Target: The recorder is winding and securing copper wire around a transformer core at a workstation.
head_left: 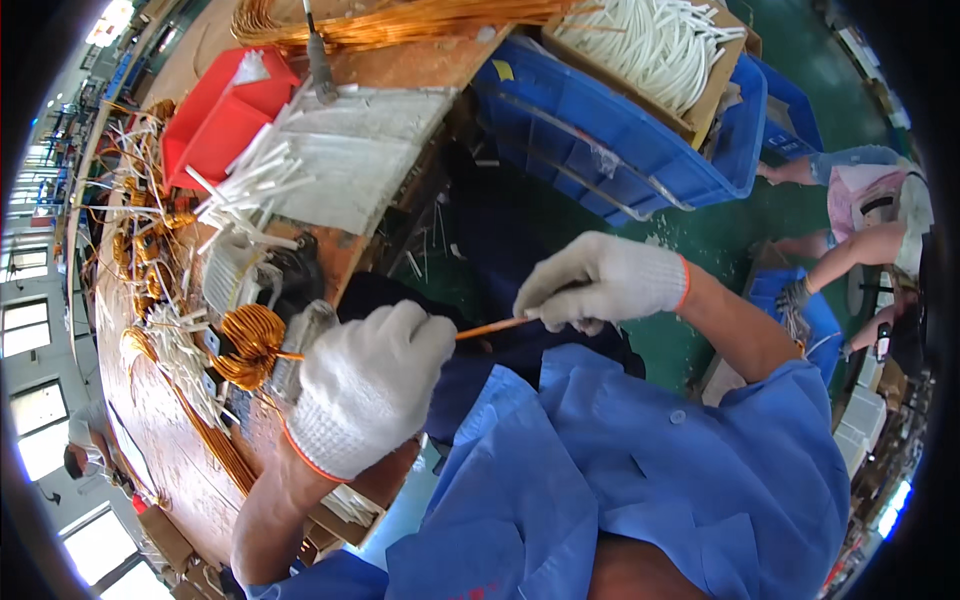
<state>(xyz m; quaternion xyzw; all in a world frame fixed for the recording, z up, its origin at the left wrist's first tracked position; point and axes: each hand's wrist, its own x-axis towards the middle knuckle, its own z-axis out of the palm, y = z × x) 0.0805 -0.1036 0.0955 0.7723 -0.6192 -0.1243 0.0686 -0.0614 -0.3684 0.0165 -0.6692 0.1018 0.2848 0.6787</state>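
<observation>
A copper-coloured wire (pixel 488 328) stretches between my two hands in front of my body. My left hand (pixel 375 380), in a white knit glove, is closed around it. At the wire's other end, my right hand (pixel 605 282), gloved the same way, pinches it between thumb and fingers. Just left of my left hand is a wound copper wire coil (pixel 248 346), with a short lead running toward the glove. Behind that hand, a grey metal fixture (pixel 305 340) at the table edge is partly hidden. Whether the coil is clamped there I cannot tell.
White sleeves (pixel 262 180) lie loose near a red bin (pixel 225 115) on the wooden table (pixel 150 420). Copper wire bundles (pixel 400 32) lie at the far side. A blue crate (pixel 610 130) carries a box of white tubes (pixel 650 55). Another person (pixel 870 210) is at the right.
</observation>
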